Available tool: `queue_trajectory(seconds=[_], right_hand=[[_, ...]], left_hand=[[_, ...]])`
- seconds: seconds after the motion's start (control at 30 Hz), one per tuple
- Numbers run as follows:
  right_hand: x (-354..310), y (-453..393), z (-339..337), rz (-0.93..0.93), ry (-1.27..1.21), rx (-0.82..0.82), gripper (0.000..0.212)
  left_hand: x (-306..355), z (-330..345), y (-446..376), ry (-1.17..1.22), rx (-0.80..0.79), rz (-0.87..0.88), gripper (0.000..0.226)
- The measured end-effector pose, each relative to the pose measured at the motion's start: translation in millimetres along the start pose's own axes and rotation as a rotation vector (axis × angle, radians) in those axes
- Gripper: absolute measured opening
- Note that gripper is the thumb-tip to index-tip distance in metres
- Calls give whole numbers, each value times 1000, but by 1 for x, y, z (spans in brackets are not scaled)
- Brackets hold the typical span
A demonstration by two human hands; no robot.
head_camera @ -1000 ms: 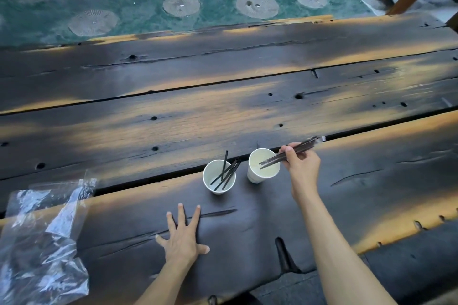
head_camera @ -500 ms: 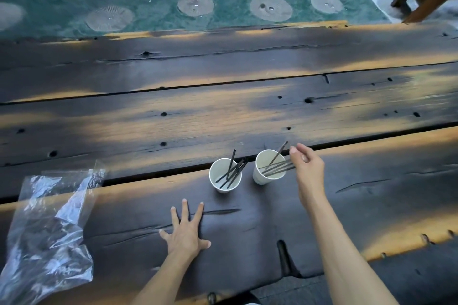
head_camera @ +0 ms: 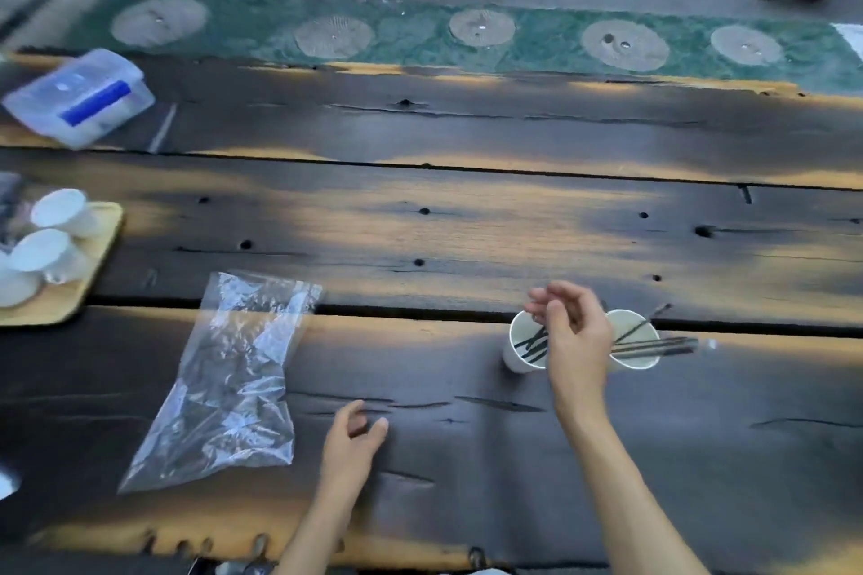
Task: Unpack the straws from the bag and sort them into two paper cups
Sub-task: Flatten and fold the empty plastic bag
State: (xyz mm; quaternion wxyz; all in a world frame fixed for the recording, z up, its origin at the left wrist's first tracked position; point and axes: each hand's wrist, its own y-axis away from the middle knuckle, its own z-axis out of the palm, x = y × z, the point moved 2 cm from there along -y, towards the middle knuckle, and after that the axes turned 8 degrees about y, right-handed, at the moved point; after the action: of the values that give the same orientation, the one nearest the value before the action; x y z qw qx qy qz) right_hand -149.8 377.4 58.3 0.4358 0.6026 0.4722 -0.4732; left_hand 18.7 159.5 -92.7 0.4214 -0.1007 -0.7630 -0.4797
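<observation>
- Two cups hold the black straws, well right of everything else we list; going left to right, we start at the far left edge, where a wooden tray [head_camera: 91, 275] carries several white cups [head_camera: 58, 209], some lying tilted.
- Above the tray, near the far side of the table [head_camera: 467, 219], we see a clear lidded box [head_camera: 79, 96] with a blue stripe, blurred.
- Next comes the clear plastic bag [head_camera: 229, 383], lying flat and crumpled on the near plank; we cannot tell if any straws remain in it.
- Our left hand [head_camera: 352, 444] is just right of the bag's lower corner, low over the wood, with fingers loosely curled and thumb apart from them, holding nothing; whether it touches the table we cannot tell.
- Farther right stands the left cup [head_camera: 516, 353], upright by the gap between planks, with dark straws [head_camera: 532, 343] leaning inside it.
- Our right hand [head_camera: 572, 334] hangs above and between both cups, hiding part of each; its fingers are bent and relaxed, thumb and forefinger close together, and we see nothing gripped in them.
- Touching or just beside the left cup stands the right cup [head_camera: 640, 343], with a second bunch of straws [head_camera: 658, 346] lying across its rim and sticking out to the right, one slanting up toward the gap.
</observation>
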Motion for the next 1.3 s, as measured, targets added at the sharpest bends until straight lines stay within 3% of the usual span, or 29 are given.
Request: queue_trajectory(seconds=[0.1, 0.23, 0.33, 0.43, 0.57, 0.63, 0.7, 0.73, 0.9, 1.07, 1.3], right_hand=[[23, 30, 67, 124, 25, -252, 24], [72, 81, 139, 439, 168, -568, 24], [95, 116, 165, 618, 241, -673, 16], [105, 140, 181, 733, 266, -728, 18], [112, 154, 195, 786, 279, -742, 22], [110, 154, 201, 779, 255, -727, 16], [106, 151, 212, 747, 246, -720, 17], [105, 149, 218, 732, 246, -717, 23], [98, 127, 245, 677, 268, -650, 46], [96, 102, 242, 693, 120, -461, 28], [112, 75, 211, 665, 109, -375, 18]], left_hand=[[-13, -45, 6, 397, 84, -259, 29], [-28, -95, 10, 806, 184, -491, 28], [-37, -117, 6, 893, 220, -604, 52], [-42, -138, 0, 1002, 317, -576, 75], [-49, -179, -13, 1260, 385, -398, 71], [-52, -194, -18, 1249, 432, -354, 48], [-53, -201, -24, 1141, 481, -316, 8], [-49, -200, -25, 1060, 475, -301, 4], [-34, -174, -23, 738, 281, -227, 5], [-38, -145, -22, 571, 197, -192, 9], [-40, -129, -13, 570, 82, -292, 8]])
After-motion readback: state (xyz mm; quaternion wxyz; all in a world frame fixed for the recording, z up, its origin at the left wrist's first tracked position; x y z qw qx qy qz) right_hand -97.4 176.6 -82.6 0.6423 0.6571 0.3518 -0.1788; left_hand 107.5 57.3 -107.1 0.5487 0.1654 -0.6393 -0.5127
